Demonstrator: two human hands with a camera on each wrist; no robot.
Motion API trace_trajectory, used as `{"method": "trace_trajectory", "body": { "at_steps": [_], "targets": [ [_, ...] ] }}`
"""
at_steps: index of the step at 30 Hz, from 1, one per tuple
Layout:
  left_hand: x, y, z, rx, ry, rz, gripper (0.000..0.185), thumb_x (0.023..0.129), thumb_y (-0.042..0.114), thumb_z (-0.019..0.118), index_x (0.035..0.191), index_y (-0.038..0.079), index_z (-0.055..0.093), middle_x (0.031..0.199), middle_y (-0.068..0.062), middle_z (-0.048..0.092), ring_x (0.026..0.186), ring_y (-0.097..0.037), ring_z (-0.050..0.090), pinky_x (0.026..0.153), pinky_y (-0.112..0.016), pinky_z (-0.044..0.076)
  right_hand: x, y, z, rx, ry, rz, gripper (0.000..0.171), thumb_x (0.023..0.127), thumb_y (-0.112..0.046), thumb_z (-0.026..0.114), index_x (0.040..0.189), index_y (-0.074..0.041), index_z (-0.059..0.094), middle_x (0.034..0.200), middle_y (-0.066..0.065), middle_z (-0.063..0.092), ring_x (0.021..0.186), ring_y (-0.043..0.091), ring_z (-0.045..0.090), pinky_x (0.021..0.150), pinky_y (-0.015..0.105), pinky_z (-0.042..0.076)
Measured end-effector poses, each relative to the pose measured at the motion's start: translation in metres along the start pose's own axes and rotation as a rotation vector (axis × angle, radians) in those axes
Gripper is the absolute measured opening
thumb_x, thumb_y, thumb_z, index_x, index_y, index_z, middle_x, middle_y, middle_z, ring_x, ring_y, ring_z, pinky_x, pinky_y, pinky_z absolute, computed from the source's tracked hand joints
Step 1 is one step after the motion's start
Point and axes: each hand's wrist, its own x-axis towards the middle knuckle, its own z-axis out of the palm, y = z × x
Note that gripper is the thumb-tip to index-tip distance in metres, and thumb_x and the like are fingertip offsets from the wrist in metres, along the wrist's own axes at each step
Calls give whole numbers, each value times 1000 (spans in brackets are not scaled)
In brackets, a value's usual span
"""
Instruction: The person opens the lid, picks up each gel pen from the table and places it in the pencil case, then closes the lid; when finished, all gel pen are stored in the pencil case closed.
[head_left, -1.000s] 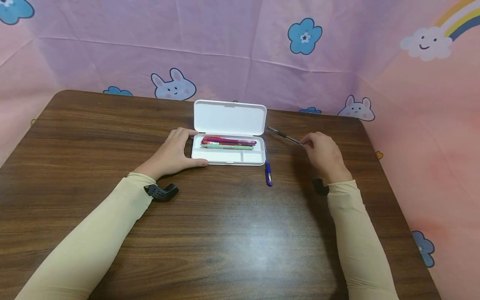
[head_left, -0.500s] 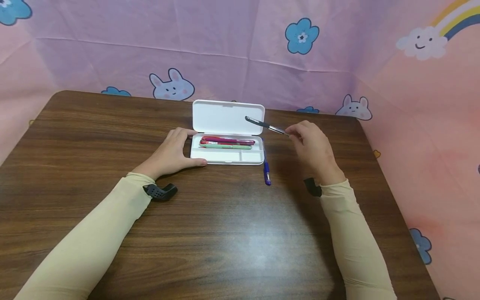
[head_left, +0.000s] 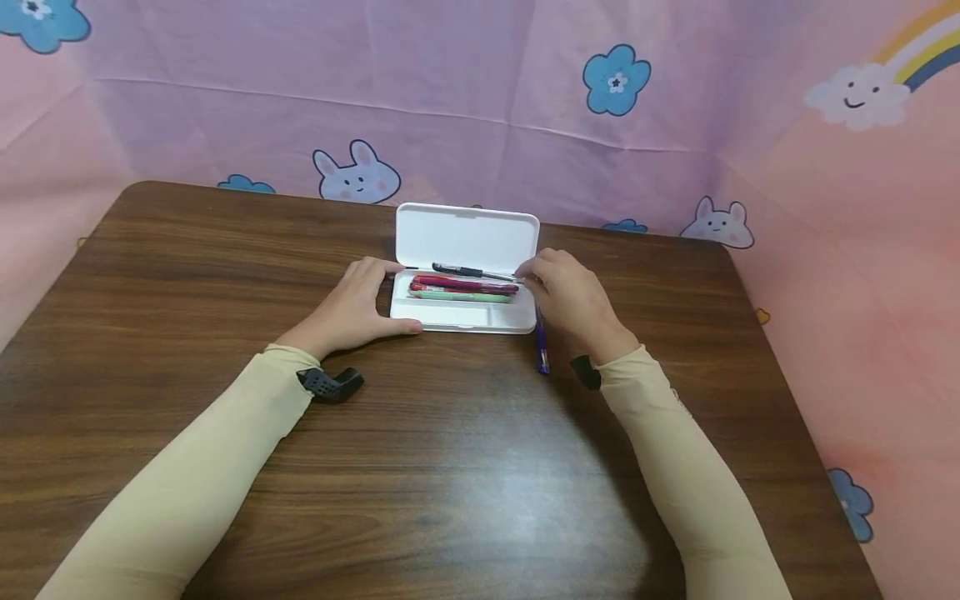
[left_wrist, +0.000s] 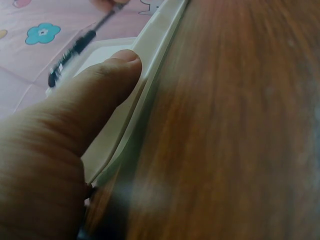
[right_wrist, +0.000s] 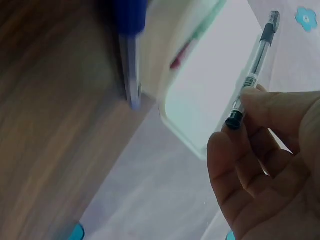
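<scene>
Hands at white pencil case [head_left: 463, 319], lid up, centre-back of wooden table [head_left: 450, 467]. Right hand [head_left: 573, 300] pinches black pen [head_left: 471, 271] by rear end between thumb and fingertips; barrel level, lying lengthwise over rear of tray, above red pen [head_left: 465, 284] and green pen [head_left: 459, 296] already inside. End-hold judged to keep fingers outside tray wall while barrel lines up with long compartment. Whether black pen touches pens beneath: cannot tell. Left hand [head_left: 352, 308] against left end of case, fingers relaxed along far corner, thumb [left_wrist: 107, 80] pressed flat on near rim; nothing clasped. Judged as bracing so light case does not slide. Blue pen [head_left: 541, 346] on table, just beside right end of case, partly hidden under right wrist. Small front compartments of tray without contents. Black wrist-camera mounts visible at both cuffs of beige sleeves [head_left: 187, 492]. Printed label band on clear barrel of black pen in right wrist view [right_wrist: 251, 80]: lettering too small and blurred to read. No readable brand on case. Backdrop: pink cloth [head_left: 225, 108] with rabbits, flowers, rainbow; no text.
</scene>
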Motion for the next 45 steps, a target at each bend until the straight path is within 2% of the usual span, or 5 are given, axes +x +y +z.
{"method": "trace_trajectory", "body": {
  "at_steps": [8,30,36,40,45],
  "targets": [
    [1,3,0,1,4,12,109,76,72,79,153,7,39,149,-12,41,136,-31,36,113,-55,35,13,-11,12,-17,-77,-21,17,102,-9,64,113,-10,76,110,5,71,104,24,63,87,41,55],
    [0,4,-3,-7,7,12,107,76,71,80,152,7,40,147,-12,42,135,-30,36,112,-54,36,23,-10,19,-40,-127,-30,22,101,-6,62,114,-11,78,108,5,72,96,21,65,84,40,56],
    [-2,2,-2,-5,1,7,107,76,72,79,152,7,40,147,-11,42,134,-29,37,112,-54,37,12,-6,12,-47,-141,-3,21,100,-11,65,119,-11,75,110,6,69,95,22,63,80,40,56],
    [-2,2,-1,-8,-2,8,107,76,71,79,152,7,39,147,-11,42,134,-29,36,112,-54,36,-4,2,5,-44,-111,9,25,98,-13,68,123,-10,71,109,7,66,94,22,63,78,40,55],
    [-2,2,-2,-11,3,6,108,76,71,80,153,7,39,147,-12,42,135,-30,36,112,-55,36,-25,11,-1,93,-104,59,32,97,-14,71,127,-4,67,110,10,64,98,24,64,84,42,55]
  ]
}}
